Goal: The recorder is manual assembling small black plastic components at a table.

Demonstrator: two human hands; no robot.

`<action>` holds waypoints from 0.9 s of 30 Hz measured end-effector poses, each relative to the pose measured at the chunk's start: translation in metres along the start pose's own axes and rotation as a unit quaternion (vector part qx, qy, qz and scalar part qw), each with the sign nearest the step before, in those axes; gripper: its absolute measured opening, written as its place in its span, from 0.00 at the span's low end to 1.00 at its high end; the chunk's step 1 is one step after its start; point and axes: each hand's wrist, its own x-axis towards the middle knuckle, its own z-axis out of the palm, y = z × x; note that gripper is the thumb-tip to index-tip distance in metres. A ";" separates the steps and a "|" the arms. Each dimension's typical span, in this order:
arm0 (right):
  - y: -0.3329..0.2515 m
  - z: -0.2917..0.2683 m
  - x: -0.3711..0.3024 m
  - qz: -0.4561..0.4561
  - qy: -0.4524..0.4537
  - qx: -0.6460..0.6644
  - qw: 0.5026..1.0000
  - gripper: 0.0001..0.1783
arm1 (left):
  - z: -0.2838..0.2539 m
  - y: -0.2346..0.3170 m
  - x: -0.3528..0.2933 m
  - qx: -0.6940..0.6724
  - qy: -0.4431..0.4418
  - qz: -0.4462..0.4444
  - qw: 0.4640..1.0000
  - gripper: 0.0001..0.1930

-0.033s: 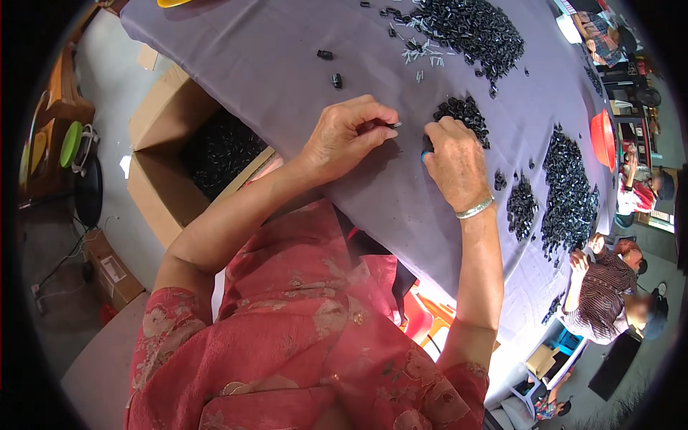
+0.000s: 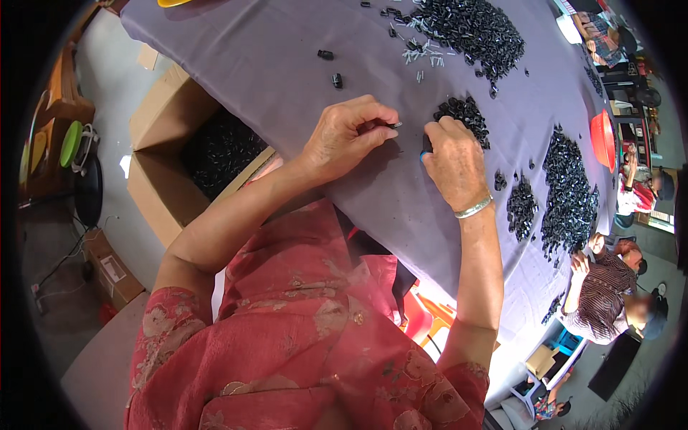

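My left hand (image 2: pixel 356 135) is raised over the purple-grey tablecloth (image 2: pixel 287 93), thumb and forefinger pinched on a small shiny silver-and-dark piece (image 2: pixel 398 125). Its exact kind is too small to tell. Beside a small pile of black plastic pieces (image 2: pixel 464 113), my right hand (image 2: pixel 456 159) is closed with its fingers curled down. Something blue (image 2: pixel 424 153) shows at its thumb; whatever the fingers hold is hidden beneath them. A bracelet (image 2: pixel 474 208) circles the right wrist. Two loose black pieces (image 2: pixel 337 80) lie beyond the left hand.
Larger heaps of black pieces (image 2: pixel 476 36) (image 2: pixel 570 193) lie farther off and to the right. Thin pale pins (image 2: pixel 424 54) are scattered by the far heap. An open cardboard box (image 2: pixel 161 204) with black pieces stands left of the table. A red bowl (image 2: pixel 602 140) and co-workers are at right.
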 end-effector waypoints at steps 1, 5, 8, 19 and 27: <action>0.001 0.001 0.000 -0.002 0.000 0.000 1.000 0.14 | 0.000 0.000 0.000 0.000 0.001 -0.005 1.000 0.07; 0.003 0.005 -0.002 0.035 0.013 0.040 0.999 0.15 | 0.001 -0.001 0.001 -0.005 0.019 0.006 1.000 0.08; 0.002 0.004 -0.007 0.036 0.036 0.022 0.998 0.15 | 0.000 0.003 0.002 0.000 0.009 -0.008 1.000 0.08; 0.009 0.013 -0.013 0.054 0.071 0.095 0.991 0.18 | 0.000 0.002 0.000 0.013 0.005 0.005 1.000 0.08; -0.003 0.009 -0.004 0.072 0.113 0.251 0.959 0.14 | -0.002 0.002 0.000 -0.002 0.007 0.008 1.000 0.08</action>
